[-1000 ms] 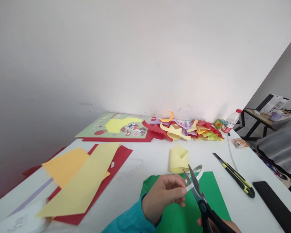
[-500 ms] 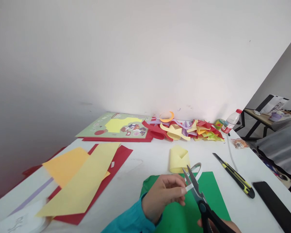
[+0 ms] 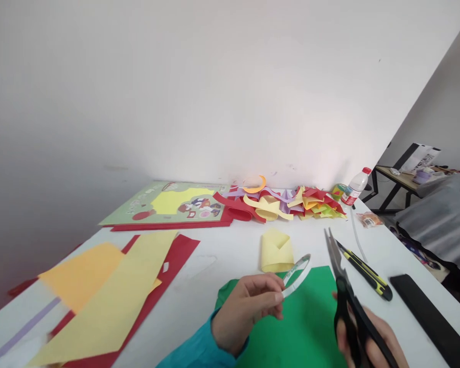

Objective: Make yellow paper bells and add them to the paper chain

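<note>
Between thumb and fingers, my left hand (image 3: 249, 307) pinches a thin roll of white tape (image 3: 299, 278), its ring standing up to the right of the fingertips. My right hand (image 3: 379, 337) grips black-handled scissors (image 3: 343, 286), with fingers through the loops and the blades pointing up, slightly parted. The scissors are apart from the tape. Below both hands lies a green sheet of paper (image 3: 295, 332). Just behind the tape stands a folded pale yellow paper piece (image 3: 276, 251).
Pale yellow (image 3: 111, 296) and orange paper (image 3: 82, 273) overlap red sheets at left. A green printed pad (image 3: 138, 204), curled paper strips (image 3: 268, 204) and a bottle (image 3: 355, 186) stand along the wall. A box cutter (image 3: 368, 273) and a black strip (image 3: 433, 314) lie at right.
The scissors have moved right, away from the tape, with my right hand rising further into view. The short tape end between the blades no longer shows. The camera view has shifted slightly.
</note>
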Demonstrator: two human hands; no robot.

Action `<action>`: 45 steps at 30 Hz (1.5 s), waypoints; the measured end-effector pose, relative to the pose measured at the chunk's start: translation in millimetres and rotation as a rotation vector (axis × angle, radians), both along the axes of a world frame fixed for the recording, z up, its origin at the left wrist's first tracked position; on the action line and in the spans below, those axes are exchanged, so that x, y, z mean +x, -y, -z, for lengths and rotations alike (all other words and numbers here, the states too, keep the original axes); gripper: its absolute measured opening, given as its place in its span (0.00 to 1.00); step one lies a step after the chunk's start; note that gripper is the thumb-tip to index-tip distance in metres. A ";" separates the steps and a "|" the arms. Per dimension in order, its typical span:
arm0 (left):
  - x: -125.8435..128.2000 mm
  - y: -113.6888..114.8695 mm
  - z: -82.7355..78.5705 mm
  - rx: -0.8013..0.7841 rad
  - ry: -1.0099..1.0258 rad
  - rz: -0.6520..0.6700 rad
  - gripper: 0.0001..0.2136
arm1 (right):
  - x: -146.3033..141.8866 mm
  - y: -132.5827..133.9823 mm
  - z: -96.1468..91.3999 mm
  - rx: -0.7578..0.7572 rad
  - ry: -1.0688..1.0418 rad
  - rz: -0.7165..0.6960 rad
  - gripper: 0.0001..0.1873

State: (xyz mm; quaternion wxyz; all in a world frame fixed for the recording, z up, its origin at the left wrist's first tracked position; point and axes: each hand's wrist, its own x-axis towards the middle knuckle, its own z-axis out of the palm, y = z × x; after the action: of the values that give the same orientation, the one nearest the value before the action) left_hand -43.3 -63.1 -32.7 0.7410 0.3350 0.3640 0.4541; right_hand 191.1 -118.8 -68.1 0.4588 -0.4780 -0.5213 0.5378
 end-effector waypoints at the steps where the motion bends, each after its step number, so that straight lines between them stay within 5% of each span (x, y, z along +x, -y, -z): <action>1: -0.7 0.5 -0.4 -0.001 0.005 -0.001 0.09 | 6.7 -9.8 0.0 0.063 0.109 0.126 0.37; 4: -2.5 0.8 -1.5 0.009 0.011 0.016 0.09 | 48.1 -55.2 6.6 0.221 0.517 0.403 0.31; 7: -3.4 0.2 -2.7 0.023 0.004 0.034 0.09 | 110.7 -103.6 17.1 0.250 1.188 0.486 0.25; 8: -3.4 0.2 -3.1 0.023 0.000 0.036 0.09 | 131.1 -116.3 19.9 0.223 1.263 0.500 0.24; 13: -2.8 -0.1 -2.9 0.004 -0.002 0.037 0.10 | 197.5 -149.6 26.9 0.125 1.413 0.516 0.21; 20: -4.4 -1.4 2.4 0.020 0.012 0.039 0.08 | 220.5 -166.5 34.0 0.138 1.498 0.438 0.22; 28: -1.2 -3.8 12.4 0.038 0.074 0.013 0.10 | 206.4 -175.7 28.6 0.163 1.442 0.431 0.20; 33: 0.9 -3.1 5.6 0.020 0.082 0.018 0.10 | 156.1 -163.9 5.8 0.282 1.309 0.356 0.18; 37: 4.7 0.8 3.1 0.033 0.071 0.100 0.10 | 72.3 -128.7 -18.2 0.419 1.052 0.035 0.21; 39: 5.8 3.9 3.2 0.045 0.069 0.131 0.09 | 32.3 -109.2 -30.8 0.458 0.595 -0.299 0.26; 41: 5.3 6.9 2.4 0.039 0.065 0.113 0.09 | 6.2 -96.3 -39.5 0.434 0.407 -0.461 0.22; 43: 3.3 8.5 0.1 0.013 0.051 0.045 0.08 | -0.2 -93.3 -40.8 0.338 0.349 -0.438 0.23; 45: 1.1 8.3 -3.3 -0.018 0.038 -0.044 0.08 | 13.6 -99.8 -35.0 0.297 0.456 -0.248 0.29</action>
State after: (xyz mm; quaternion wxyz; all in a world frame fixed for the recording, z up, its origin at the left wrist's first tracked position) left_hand -42.2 -71.5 -29.3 0.7407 0.3116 0.3612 0.4731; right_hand 204.7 -18.9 -33.1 0.3255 -0.4467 -0.7383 0.3866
